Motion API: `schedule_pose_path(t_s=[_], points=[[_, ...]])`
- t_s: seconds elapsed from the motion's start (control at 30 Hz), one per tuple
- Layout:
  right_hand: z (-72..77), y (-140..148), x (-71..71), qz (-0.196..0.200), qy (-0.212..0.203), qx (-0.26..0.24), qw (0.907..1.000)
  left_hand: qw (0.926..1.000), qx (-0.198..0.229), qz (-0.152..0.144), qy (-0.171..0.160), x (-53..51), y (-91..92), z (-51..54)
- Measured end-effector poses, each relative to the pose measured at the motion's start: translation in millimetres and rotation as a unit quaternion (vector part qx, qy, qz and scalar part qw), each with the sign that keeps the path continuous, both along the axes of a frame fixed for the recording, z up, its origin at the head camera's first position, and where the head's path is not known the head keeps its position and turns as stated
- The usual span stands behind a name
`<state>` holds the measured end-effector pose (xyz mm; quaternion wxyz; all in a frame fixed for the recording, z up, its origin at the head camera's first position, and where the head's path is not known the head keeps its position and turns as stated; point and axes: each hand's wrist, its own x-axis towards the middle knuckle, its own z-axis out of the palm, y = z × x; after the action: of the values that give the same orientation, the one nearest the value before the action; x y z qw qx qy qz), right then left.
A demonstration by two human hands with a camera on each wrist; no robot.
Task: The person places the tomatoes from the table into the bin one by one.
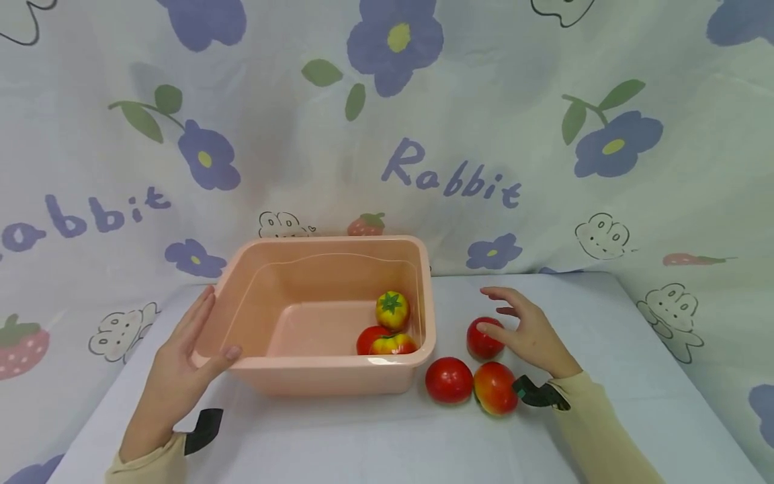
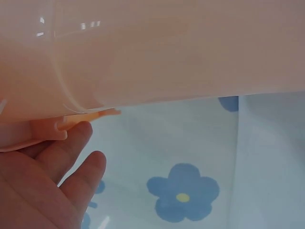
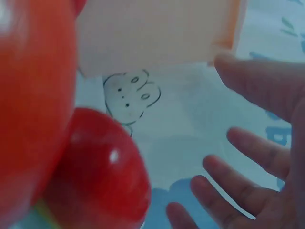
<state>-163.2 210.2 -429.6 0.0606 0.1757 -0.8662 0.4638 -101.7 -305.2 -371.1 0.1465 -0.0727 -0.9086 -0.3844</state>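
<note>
The sorting looks roughly half done: three tomatoes [image 1: 390, 316] already lie together at the right end of the peach bin [image 1: 320, 383], while three more tomatoes [image 1: 449, 380] remain just outside it on the white worktop [image 1: 351, 440]. The right grip [image 1: 529, 336] is released, fingers parted beside the rearmost red tomato [image 1: 484, 347]; I cannot tell whether they touch. The left grip [image 1: 177, 376] rests unclenched against the bin's left rim. The backdrop cloth [image 1: 290, 161] reads "Rabbit", and "abbit" at left; no brand is legible.
</note>
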Motion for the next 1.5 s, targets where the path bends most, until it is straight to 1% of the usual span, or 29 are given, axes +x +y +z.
schedule_pose_path(t_s=[0.2,0.37,0.5,0.73,0.83,0.93,1.07,1.3,1.5], points=[[-10.1,6,-3.6,0.022,-0.041,0.021,0.9987,0.9999,0.001,0.004,-0.013,-0.2,1.2,1.0],[-14.6,9,-3.8,0.039,-0.084,0.05,0.9945,1.0,-0.002,0.001,-0.005,0.5,0.3,-0.5],[-16.1,10,-3.0,0.044,-0.116,0.067,0.99,1.0,0.001,-0.002,-0.002,0.5,-0.3,-1.4],[-16.5,12,-1.6,0.048,-0.157,0.065,0.9844,1.0,0.003,-0.004,0.0,0.5,-0.8,-2.3],[-18.7,13,-2.4,0.052,-0.166,0.071,0.9822,1.0,0.002,-0.002,-0.001,0.5,-0.7,-2.1],[-21.3,14,-3.4,0.049,-0.164,0.083,0.9817,1.0,0.004,-0.003,0.0,0.6,-0.3,-2.3],[-22.5,14,-3.8,0.04,-0.152,0.096,0.983,1.0,0.006,-0.002,0.001,0.7,0.3,-2.3],[-19.3,12,-4.0,0.023,-0.14,0.099,0.9849,1.0,0.007,0.0,-0.001,1.0,0.4,-2.0],[-15.2,10,-1.7,0.017,-0.11,0.099,0.9889,1.0,0.007,-0.005,0.004,1.1,-0.6,-4.0]])
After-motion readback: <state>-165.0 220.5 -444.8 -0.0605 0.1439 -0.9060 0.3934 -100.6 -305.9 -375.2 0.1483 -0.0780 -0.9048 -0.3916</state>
